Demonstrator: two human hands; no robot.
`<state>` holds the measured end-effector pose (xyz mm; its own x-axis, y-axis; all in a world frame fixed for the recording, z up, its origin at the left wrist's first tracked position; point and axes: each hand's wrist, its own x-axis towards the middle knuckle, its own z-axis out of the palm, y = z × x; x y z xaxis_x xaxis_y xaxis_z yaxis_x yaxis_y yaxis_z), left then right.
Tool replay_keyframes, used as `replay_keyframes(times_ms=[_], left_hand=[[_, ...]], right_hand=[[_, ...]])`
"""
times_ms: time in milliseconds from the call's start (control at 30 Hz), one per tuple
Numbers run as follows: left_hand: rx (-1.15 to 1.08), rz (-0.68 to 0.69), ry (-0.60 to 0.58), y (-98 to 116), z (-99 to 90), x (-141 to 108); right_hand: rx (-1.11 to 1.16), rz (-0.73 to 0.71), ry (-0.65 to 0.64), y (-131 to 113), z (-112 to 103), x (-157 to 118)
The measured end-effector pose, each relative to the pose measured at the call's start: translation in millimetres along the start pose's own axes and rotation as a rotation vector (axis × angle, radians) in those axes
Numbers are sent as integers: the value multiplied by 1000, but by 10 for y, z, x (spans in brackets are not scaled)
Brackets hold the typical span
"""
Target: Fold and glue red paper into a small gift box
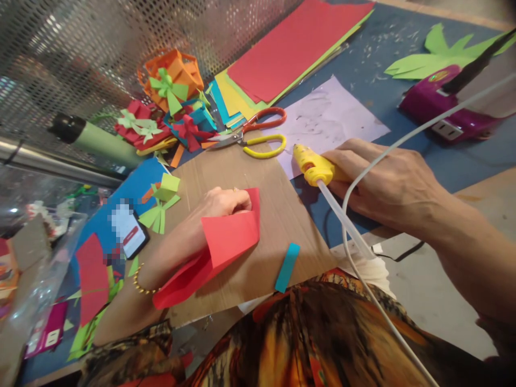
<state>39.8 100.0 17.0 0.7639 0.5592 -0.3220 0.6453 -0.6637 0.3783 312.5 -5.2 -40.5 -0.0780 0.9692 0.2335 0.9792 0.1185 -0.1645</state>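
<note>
A folded piece of red paper (pixel 231 242) stands on its edge on the brown cardboard (pixel 282 215), bent round my left wrist. My left hand (pixel 226 203) reaches in behind it, its curled fingers closed at the paper's right end; the fingertips are partly hidden. Over the lilac sheet's near edge, my right hand (pixel 374 177) grips a yellow hot glue gun (pixel 314 165), nozzle pointing away to the upper left. A clear glue stick (pixel 342 217) sticks out of its back. A small teal paper strip (pixel 288 267) lies near the cardboard's front edge.
Red-and-yellow-handled scissors (pixel 258 134) lie at the cardboard's far edge. Behind are paper flowers (pixel 169 88), a green bottle (pixel 100 142) and stacked coloured sheets (pixel 298 48). A white cord (pixel 387 156) crosses my right hand near a purple power socket (pixel 439 107). A phone (pixel 131 231) lies left.
</note>
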Motion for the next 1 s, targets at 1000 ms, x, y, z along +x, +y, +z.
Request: replay_keyframes(times_ms=[1000], left_hand=[[105,-137,-21,232,-68,-65]], right_hand=[[-136,-23,-45,2,24,15]])
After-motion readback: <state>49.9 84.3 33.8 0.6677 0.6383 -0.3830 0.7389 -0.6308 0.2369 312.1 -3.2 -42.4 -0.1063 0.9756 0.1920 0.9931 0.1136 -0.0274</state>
